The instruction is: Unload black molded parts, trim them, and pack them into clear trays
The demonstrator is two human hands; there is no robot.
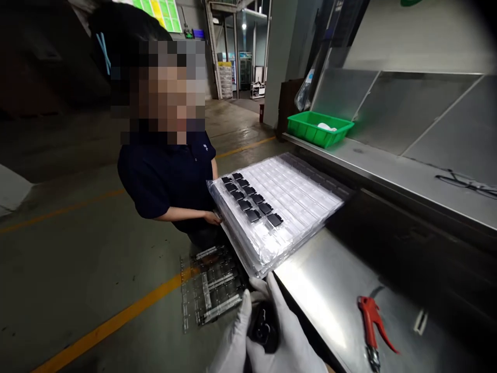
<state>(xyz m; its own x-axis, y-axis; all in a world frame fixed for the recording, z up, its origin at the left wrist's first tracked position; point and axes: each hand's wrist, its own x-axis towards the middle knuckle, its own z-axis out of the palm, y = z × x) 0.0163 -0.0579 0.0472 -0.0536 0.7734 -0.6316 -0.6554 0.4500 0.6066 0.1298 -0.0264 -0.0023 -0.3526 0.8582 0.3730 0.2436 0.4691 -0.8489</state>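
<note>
A small black object [264,326] is clamped at lower centre between a white-gloved left hand [232,334] and a white-gloved right hand [285,336], the grip closed around it. Above, a clear plastic tray stack [295,191] bearing eleven black square pieces [248,194] is held by a dark-shirted co-worker [166,176]. A red plastic blow gun [371,326] is laid on the brushed-steel surface [310,290] at lower right.
</note>
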